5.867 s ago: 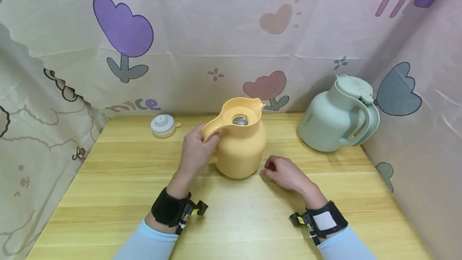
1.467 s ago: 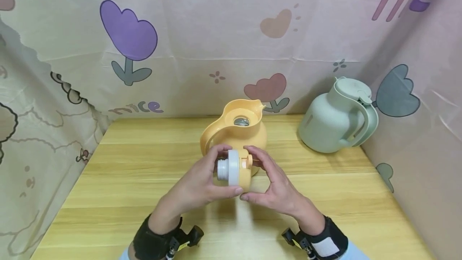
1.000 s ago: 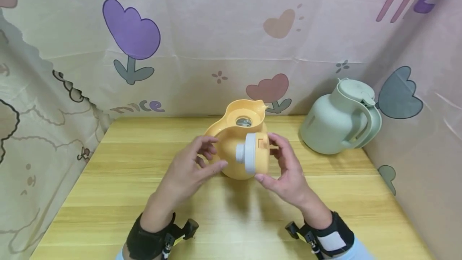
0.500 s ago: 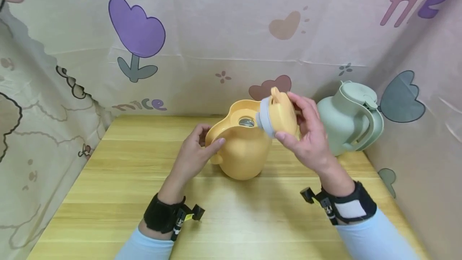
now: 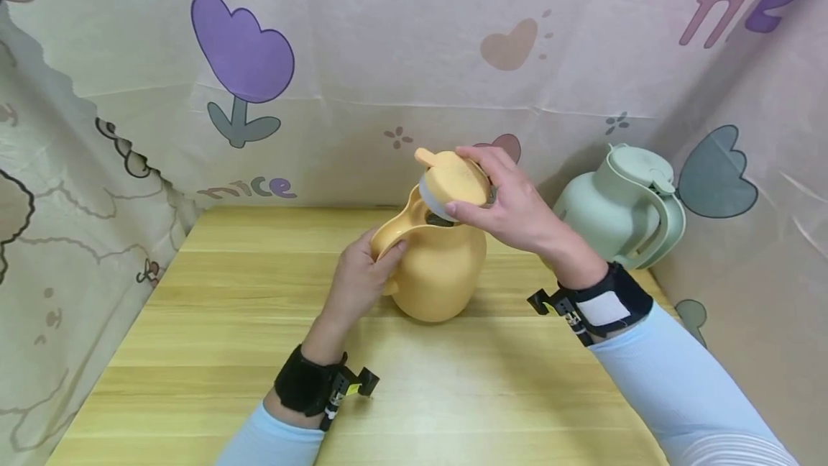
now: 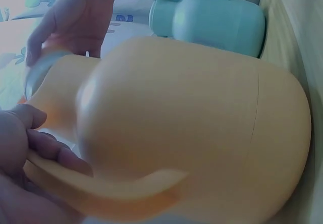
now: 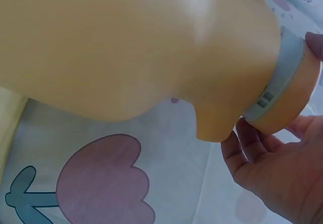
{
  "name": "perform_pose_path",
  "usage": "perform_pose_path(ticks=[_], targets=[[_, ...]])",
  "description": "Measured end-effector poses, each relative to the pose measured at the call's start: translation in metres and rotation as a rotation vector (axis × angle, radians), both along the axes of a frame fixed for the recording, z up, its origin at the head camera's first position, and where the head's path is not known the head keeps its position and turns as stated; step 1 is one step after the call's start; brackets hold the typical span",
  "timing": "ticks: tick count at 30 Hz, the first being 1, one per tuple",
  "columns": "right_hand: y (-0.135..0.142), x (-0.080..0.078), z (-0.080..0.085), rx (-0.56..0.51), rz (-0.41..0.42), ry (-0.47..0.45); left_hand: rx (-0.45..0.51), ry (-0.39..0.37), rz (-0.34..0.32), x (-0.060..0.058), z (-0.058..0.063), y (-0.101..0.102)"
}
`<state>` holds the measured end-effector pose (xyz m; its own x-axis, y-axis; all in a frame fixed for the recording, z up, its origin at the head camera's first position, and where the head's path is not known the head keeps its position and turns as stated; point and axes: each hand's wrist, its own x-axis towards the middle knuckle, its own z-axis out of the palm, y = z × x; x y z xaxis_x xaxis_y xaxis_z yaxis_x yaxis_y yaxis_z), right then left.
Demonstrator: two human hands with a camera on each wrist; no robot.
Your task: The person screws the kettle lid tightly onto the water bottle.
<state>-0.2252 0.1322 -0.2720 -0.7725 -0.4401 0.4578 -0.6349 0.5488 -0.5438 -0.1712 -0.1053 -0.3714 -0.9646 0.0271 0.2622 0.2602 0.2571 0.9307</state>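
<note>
A yellow thermos jug point(image 5: 440, 272) stands upright on the wooden table. My left hand point(image 5: 362, 272) grips the upper part of its handle, as the left wrist view also shows, where the handle point(image 6: 111, 191) curves below the fingers. My right hand point(image 5: 514, 200) holds the yellow and grey lid point(image 5: 458, 180) by its rim, tilted over the jug's mouth. A dark part of the opening still shows under the lid's left edge. In the right wrist view the lid's grey band point(image 7: 277, 77) lies against the jug's neck, beside the spout point(image 7: 214, 125).
A pale green thermos jug point(image 5: 621, 203) with its lid on stands at the back right, partly behind my right forearm. A printed curtain point(image 5: 362, 42) hangs right behind the table's back edge and along both sides. The wooden table top point(image 5: 213, 308) spreads around the yellow jug.
The lid came off the table's left side, passed between both hands, then moved up over the jug's mouth in my right hand. My left hand let go of the lid and took the handle again.
</note>
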Motion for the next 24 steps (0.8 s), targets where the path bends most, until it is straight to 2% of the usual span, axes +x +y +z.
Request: perform_pose_path(ticks=[5, 12, 24], targets=[[-0.001, -0.005, -0.003, 0.079, 0.022, 0.002, -0.035, 0.002, 0.008, 0.003, 0.004, 0.004], [-0.004, -0.009, -0.003, 0.184, 0.032, -0.002, -0.058, 0.015, 0.015, 0.02, 0.028, 0.008], [-0.006, -0.011, -0.003, 0.24, 0.069, 0.016, -0.059, 0.013, 0.024, 0.022, 0.03, 0.009]])
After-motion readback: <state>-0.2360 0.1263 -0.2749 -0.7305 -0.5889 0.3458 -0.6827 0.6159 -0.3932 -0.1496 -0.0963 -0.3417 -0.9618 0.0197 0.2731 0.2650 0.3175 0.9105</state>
